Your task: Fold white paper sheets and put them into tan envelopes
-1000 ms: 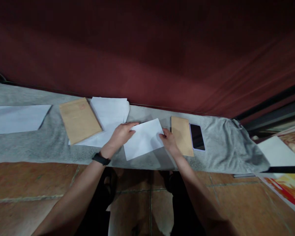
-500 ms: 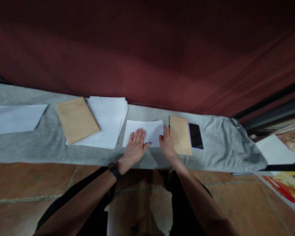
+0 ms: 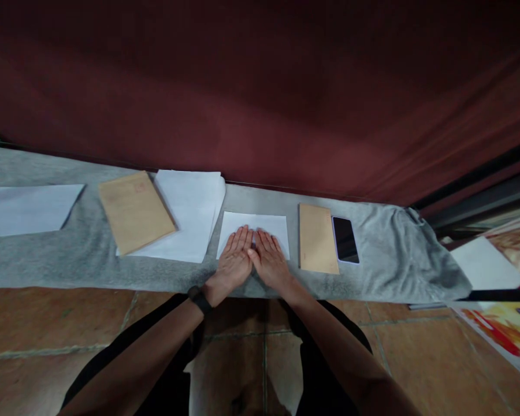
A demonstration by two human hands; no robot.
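Note:
A sheet of white paper [image 3: 255, 220], which looks folded, lies flat on the grey cloth in front of me. My left hand [image 3: 236, 258] rests palm down on its left half, fingers stretched out. Beside it my right hand [image 3: 269, 260] also lies flat on the paper, fingers extended and held close together. The two hands touch at the thumbs, and they cover the lower middle of the sheet. Just to the right is a brown envelope [image 3: 317, 240], apart from my right hand.
A phone [image 3: 345, 240] lies right of the envelope. Leftward, a stack of brown envelopes [image 3: 136, 211] overlaps white sheets [image 3: 190, 214]; another white paper [image 3: 26, 209] is at far left. Grey cloth [image 3: 385, 254] covers the narrow surface, backed by a dark red panel [image 3: 242, 115].
My right hand has moved left from the paper's right edge, and its fingers have straightened to lie flat beside my left hand. The left hand has hardly moved.

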